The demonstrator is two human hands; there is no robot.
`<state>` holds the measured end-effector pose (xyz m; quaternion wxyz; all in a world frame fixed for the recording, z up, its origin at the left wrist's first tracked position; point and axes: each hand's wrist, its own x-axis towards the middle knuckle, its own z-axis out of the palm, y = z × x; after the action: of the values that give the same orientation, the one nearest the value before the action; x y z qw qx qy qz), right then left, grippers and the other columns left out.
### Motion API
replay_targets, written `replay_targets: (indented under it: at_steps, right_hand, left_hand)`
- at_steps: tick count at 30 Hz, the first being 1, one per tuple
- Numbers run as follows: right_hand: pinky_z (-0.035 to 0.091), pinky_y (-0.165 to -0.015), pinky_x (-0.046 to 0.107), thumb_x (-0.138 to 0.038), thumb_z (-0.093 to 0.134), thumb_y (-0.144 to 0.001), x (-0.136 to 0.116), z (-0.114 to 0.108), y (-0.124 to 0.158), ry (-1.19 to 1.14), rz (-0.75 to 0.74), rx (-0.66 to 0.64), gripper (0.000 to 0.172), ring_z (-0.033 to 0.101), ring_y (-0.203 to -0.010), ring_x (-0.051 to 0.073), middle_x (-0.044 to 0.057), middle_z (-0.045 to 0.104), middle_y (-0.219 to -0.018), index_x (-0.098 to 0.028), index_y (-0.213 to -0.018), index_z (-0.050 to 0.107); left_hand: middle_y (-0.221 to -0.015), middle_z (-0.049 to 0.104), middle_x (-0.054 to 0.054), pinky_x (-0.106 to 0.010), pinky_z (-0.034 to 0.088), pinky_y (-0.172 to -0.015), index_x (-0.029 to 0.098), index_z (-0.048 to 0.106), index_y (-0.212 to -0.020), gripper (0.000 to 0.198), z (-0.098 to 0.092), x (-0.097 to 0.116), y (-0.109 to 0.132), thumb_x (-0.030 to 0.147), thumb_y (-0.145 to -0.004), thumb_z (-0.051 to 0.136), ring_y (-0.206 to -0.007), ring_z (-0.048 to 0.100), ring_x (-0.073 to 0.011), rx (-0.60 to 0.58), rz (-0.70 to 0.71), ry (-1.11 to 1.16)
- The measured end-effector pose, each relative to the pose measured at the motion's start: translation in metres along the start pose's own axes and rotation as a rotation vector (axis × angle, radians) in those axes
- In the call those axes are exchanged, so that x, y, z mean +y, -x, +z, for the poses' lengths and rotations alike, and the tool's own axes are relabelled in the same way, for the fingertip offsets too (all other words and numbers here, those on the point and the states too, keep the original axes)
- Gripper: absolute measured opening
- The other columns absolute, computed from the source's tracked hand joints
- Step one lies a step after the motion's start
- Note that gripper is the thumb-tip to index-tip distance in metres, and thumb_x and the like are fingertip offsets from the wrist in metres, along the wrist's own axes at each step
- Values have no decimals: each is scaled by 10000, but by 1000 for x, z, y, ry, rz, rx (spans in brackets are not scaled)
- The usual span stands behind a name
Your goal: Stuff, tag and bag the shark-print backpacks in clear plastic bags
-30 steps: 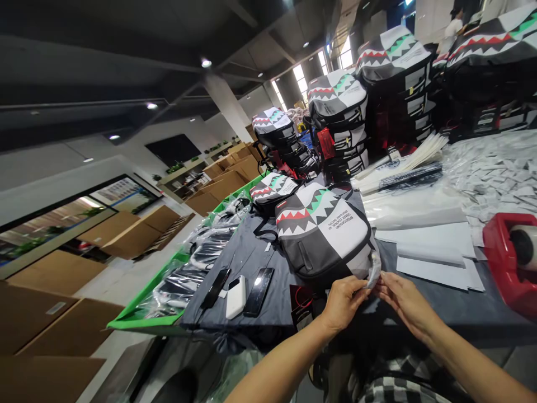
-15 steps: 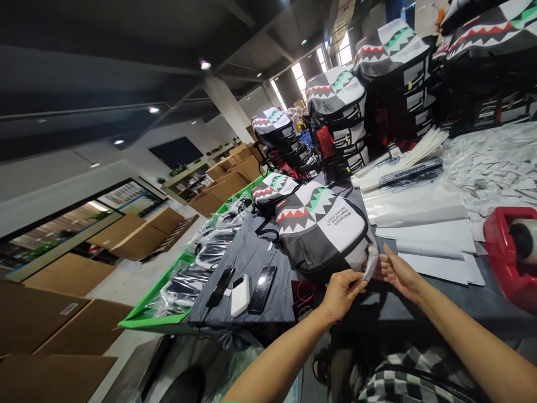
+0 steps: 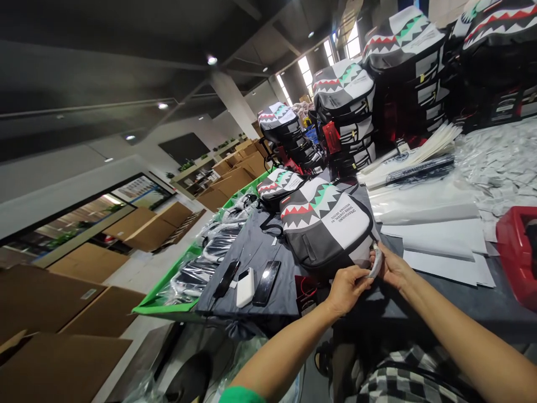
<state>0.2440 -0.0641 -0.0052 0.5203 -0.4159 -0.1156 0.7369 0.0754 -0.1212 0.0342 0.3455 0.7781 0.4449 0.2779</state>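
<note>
Grey bench (image 3: 440, 302), near edge: shark-print bag (image 3: 325, 226) lying flat, its corner at the hands. L hand (image 3: 348, 290) & R hand (image 3: 390, 267) close together, both pinching curled clear plastic strip (image 3: 375, 263) at that corner. Black phone (image 3: 266, 282), white pwr bank (image 3: 245, 287) just left of bag.

Both forearms (image 3: 470, 336) are bare from the elbow down to the wrist, with nothing worn on them that I can make out. The clothing shows lower down: a black-and-white checked top (image 3: 403, 383), its squares large and blocky, with a thin black strap (image 3: 413, 369) running across it. Just left of the checked top, a dark sandal (image 3: 323, 358) shows on one foot, though its straps are too dim to make out from here.
</note>
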Motion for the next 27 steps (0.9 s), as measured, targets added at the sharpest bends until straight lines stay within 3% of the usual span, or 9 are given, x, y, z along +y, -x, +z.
replay_targets:
  at_steps: [3,6,9,12,14,17,20,23,27]
  right_hand:
    - [610,-558,291,-507,522,-1013,-8,-11,19,22,53,5,397,694,-579,196,90,706,-670,-156,-878,649]
    - [638,-640,323,-475,397,-1060,-6,-20,48,46,66,6,484,739,-685,229,164,740,-764,-115,-897,675]
    - [647,-757,306,-307,585,-1006,12,-18,70,-37,25,-37,228,751,-812,214,134,770,-895,-127,-944,710]
    - [639,-691,239,-211,720,-910,29,-9,70,-152,18,-56,32,735,-810,174,44,772,-901,-192,-935,728]
    - [625,-628,211,-211,731,-901,33,-5,62,-179,30,-47,8,725,-777,156,21,763,-872,-213,-904,724]
    - [643,-658,249,-222,748,-887,29,-4,48,-183,21,-54,42,730,-806,172,27,755,-887,-219,-878,707]
    - [651,-765,283,-218,774,-860,25,-4,43,-177,-29,-58,85,731,-861,177,19,745,-883,-222,-855,689]
    - [634,-837,290,-264,809,-828,24,-5,53,-168,-76,-49,126,726,-917,181,31,752,-911,-213,-871,702]
    - [597,-905,359,-591,842,-719,13,-37,94,242,-258,-27,508,711,-1017,256,102,756,-1081,-206,-1034,737]
  left_hand:
    - [-842,713,-48,-257,555,-676,143,793,-1029,284,-4,1,-2,364,-883,690,-688,662,-160,-52,-101,195]
    - [-870,732,-46,-267,552,-705,140,792,-1042,278,-12,4,-6,307,-839,701,-726,670,-175,-112,-143,227]
    - [-931,742,-39,-278,528,-814,159,780,-1059,263,-20,7,-8,198,-811,699,-846,670,-190,-192,-45,128]
    - [-1041,739,-52,-295,511,-909,169,724,-1114,266,-22,6,-6,195,-851,693,-956,673,-195,-212,36,181]
    - [-1006,732,-47,-287,527,-872,166,669,-1131,285,-21,3,-3,241,-860,721,-917,683,-182,-136,-18,266]
    - [-957,718,-41,-264,539,-779,160,608,-1167,410,-23,2,-5,287,-822,789,-843,688,-174,-93,-138,278]
    - [-1008,726,-54,-264,524,-796,164,630,-1200,339,-31,9,-14,255,-886,718,-864,689,-179,-282,-86,98]
    - [-991,733,-53,-254,493,-863,162,706,-1039,137,-39,20,-21,216,-940,629,-933,680,-190,-393,36,-101]
    - [-958,708,-49,-239,459,-829,160,694,-908,147,-38,26,-9,199,-963,563,-913,651,-187,-327,115,-204]
